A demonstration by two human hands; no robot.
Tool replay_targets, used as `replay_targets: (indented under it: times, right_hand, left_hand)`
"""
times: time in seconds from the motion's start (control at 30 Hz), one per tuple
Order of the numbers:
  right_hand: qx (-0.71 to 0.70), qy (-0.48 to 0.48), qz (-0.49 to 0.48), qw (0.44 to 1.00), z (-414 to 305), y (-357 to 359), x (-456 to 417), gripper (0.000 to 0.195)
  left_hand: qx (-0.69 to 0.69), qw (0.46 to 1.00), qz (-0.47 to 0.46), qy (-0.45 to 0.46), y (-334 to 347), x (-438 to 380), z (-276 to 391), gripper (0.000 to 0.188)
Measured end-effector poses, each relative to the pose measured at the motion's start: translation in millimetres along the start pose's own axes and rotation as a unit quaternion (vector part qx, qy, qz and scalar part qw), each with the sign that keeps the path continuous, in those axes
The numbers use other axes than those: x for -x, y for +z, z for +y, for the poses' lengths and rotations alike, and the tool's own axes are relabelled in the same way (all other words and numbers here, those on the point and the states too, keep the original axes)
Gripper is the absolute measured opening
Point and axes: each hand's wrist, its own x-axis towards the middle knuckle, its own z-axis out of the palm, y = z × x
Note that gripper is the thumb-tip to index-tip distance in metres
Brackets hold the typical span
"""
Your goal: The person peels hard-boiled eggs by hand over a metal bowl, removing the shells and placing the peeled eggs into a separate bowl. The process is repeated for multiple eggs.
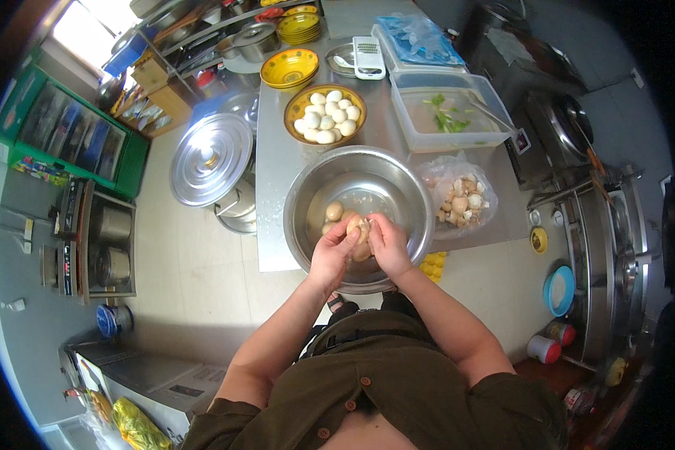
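Observation:
My left hand [334,254] holds a brown egg [358,226] with a partly broken shell. The fingertips of my right hand [390,241] grip the egg's right side, where pale bits of shell show. Both hands are over a large stainless steel basin [302,185] with water in it. More brown eggs [334,211] lie in the basin, some hidden behind my hands. Just beyond the basin is a yellow patterned bowl [292,121] heaped with peeled white eggs [327,117]. To the right, a clear plastic bag [486,174] contains broken eggshells [460,202].
The basin stands at the near edge of a steel table [273,169]. A clear plastic tub [422,140] with green leaves is at the right. Farther back are yellow bowls [289,67] and a white grater [369,56]. A lidded metal pot [211,160] stands left of the table.

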Motion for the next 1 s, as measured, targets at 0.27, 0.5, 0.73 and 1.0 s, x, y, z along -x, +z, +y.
replay_targets:
  times: [0.27,0.5,0.73,1.0]
  right_hand:
    - [-0.207,0.144,-0.062,0.966,-6,-13,-8,0.011]
    - [-0.180,0.131,-0.121,0.967,3,-21,-13,0.026]
    - [-0.304,0.225,-0.208,0.902,13,-34,-16,0.031]
    - [-0.164,0.029,-0.245,0.955,11,-34,-27,0.028]
  left_hand:
    - [0.081,0.997,0.018,-0.002,11,8,8,0.038]
    - [-0.010,0.997,0.039,0.062,21,7,-13,0.047]
    - [-0.033,0.990,0.098,0.099,36,8,-27,0.051]
    - [-0.152,0.970,0.157,0.106,46,14,-23,0.045]
